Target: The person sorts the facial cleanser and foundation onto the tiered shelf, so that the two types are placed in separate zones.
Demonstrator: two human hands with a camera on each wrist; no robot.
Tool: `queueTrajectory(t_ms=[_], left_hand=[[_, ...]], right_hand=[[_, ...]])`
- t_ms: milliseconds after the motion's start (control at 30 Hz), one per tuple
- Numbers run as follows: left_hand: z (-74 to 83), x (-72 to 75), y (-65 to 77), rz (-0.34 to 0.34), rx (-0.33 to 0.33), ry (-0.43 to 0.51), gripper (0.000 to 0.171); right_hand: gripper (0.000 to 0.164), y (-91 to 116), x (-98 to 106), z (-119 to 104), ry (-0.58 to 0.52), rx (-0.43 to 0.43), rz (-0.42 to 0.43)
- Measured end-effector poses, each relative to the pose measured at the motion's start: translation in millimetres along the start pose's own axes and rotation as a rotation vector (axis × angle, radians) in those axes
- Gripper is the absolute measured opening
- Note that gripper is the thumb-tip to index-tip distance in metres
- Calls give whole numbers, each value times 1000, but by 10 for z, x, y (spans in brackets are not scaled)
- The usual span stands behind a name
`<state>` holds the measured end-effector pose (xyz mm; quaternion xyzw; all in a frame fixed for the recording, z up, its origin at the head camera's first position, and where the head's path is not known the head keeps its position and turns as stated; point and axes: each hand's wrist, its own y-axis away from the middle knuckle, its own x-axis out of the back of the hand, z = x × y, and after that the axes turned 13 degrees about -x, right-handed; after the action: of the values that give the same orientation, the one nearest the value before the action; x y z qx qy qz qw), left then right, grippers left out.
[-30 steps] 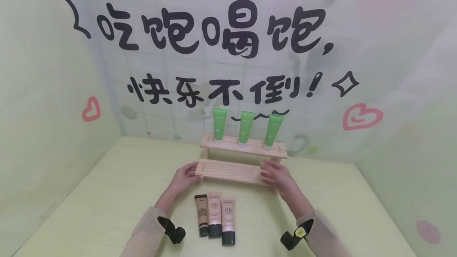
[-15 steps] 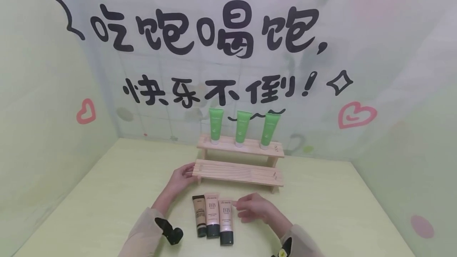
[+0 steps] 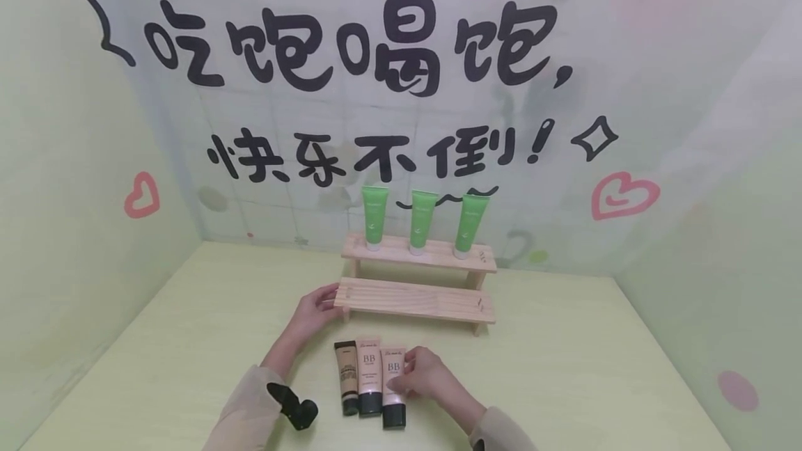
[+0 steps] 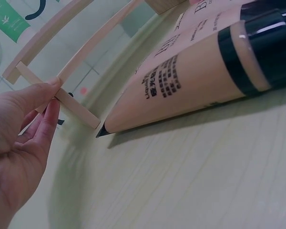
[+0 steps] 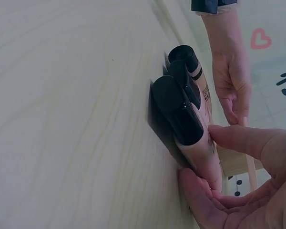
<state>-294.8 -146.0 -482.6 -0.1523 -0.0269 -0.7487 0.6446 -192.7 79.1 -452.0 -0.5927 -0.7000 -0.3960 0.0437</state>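
My left hand pinches the left end of the lower tier of a two-tier wooden display stand. Its thumb lies on top and its fingers underneath, as the left wrist view shows. On the table, my right hand grips the rightmost pink BB cream tube, thumb on its face and fingers at its far side. That tube lies flat, black cap toward me. Beside it lie a second pink BB cream tube and a brown tube with a black cap.
Three green tubes stand on the upper tier: left, middle and right. A printed backdrop rises behind the pale table, with side panels left and right.
My right hand has left the stand's right end, come down toward the tubes, and taken hold of the rightmost BB cream tube. My left hand has stayed on the stand.
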Motion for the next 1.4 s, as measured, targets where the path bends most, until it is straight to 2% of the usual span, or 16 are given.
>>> queueTrajectory(t_ms=[233,400,533,900,1400], left_hand=[[18,18,9,-4,-9,19,59],[14,16,8,-3,-11,27,59],[4,5,15,-4,-4,34,60],[16,2,16,5,-9,33,61],[8,-2,4,0,0,39,60]], right_hand=[[39,15,-48,-50,8,-11,5],[31,-2,-106,-51,28,13,20],[33,-19,-97,-27,6,23,-16],[39,-17,104,-5,-110,3,-152],[47,-17,213,-42,-188,19,-225]])
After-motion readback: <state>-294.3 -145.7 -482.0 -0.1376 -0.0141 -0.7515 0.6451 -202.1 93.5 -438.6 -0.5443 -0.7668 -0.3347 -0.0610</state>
